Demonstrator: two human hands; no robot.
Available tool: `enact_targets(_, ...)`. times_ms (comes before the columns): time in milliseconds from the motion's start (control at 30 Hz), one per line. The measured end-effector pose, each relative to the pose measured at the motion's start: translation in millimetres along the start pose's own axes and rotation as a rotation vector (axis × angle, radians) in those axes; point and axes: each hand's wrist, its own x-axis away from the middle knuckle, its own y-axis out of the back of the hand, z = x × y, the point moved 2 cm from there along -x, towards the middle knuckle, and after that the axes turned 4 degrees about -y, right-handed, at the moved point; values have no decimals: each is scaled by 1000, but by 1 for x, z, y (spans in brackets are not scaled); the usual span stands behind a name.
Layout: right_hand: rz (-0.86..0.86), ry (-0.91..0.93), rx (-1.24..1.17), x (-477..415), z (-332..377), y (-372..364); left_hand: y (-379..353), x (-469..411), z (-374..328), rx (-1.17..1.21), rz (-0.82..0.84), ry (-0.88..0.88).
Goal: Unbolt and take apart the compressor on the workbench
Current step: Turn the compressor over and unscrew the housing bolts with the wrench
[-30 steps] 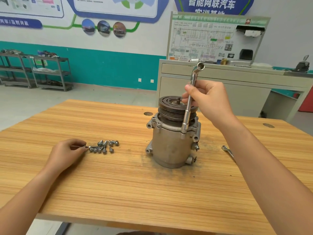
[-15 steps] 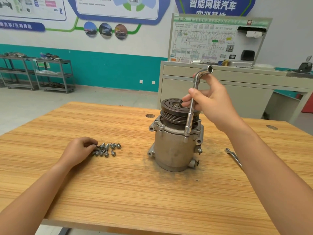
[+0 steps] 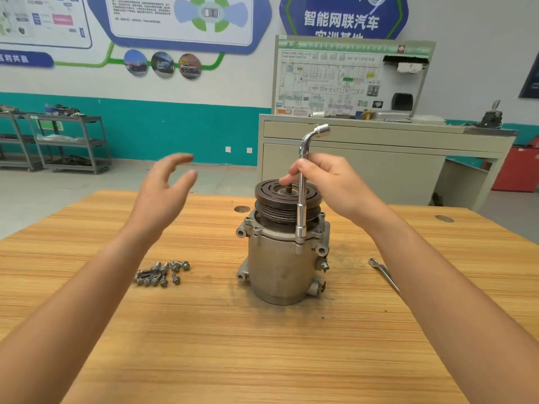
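Right grip [image 3: 328, 185] holds the L-shaped socket wrench [image 3: 301, 204] upright on the compressor [image 3: 280, 266] flange; left grip [image 3: 163, 199] hangs wide, empty; loose bolts [image 3: 162, 274] on the counter [image 3: 204, 345]

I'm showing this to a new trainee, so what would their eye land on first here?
The compressor stands upright in the middle of the workbench, and the right hand grips an L-shaped socket wrench planted on its upper rim. The left hand hovers open in the air to its left, above a heap of bolts; a flat spanner lies to the right.
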Motion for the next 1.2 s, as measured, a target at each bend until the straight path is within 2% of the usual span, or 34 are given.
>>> enact_targets(67, 18, -2, 8, 0, 1, -1, -26, -17, -66, 143, 113, -255)
enact_targets(100, 17, -4, -9, 0, 1, -2, -40, -23, -91, 186, 204, -318)
enact_targets(200, -13, -7, -1, -2, 1, -3, -75, -31, -138, 202, 541, -291)
enact_targets(267, -115, 2, 98, -4, 0, -4, -89, -31, -151, 60, 644, -306)
enact_targets(333, -299, 55, 284, -2, 0, -4, -95, -32, -154, -13, 614, -325)
enact_targets(400, -408, 90, 348, 4, 1, -4, -97, -35, -148, 39, 562, -204)
enact_targets(467, -396, 69, 280, 7, 1, -5, -96, -35, -141, 122, 555, -28)
enact_targets(567, -309, 19, 139, 10, 0, -5, -93, -30, -129, 474, 627, 261)
enact_targets(667, -214, -11, 46, 11, -3, 0, -85, -26, -119, 814, 652, 379)
enact_targets(767, -154, -48, 27, 12, -9, 2, -77, -21, -110, 887, 678, 276)
enact_targets(867, -193, -48, 28, 15, -14, 1, -72, -17, -104, 798, 614, 121)
enact_targets(1033, -368, 88, 193, 23, -10, -8, -70, -18, -111, 200, 274, -251)
enact_targets(1133, -404, 117, 270, 26, -8, -13, -74, -19, -114, 185, 234, -268)
enact_targets(1200, -367, 89, 251, 25, -6, -12, -75, -19, -115, 223, 370, -207)
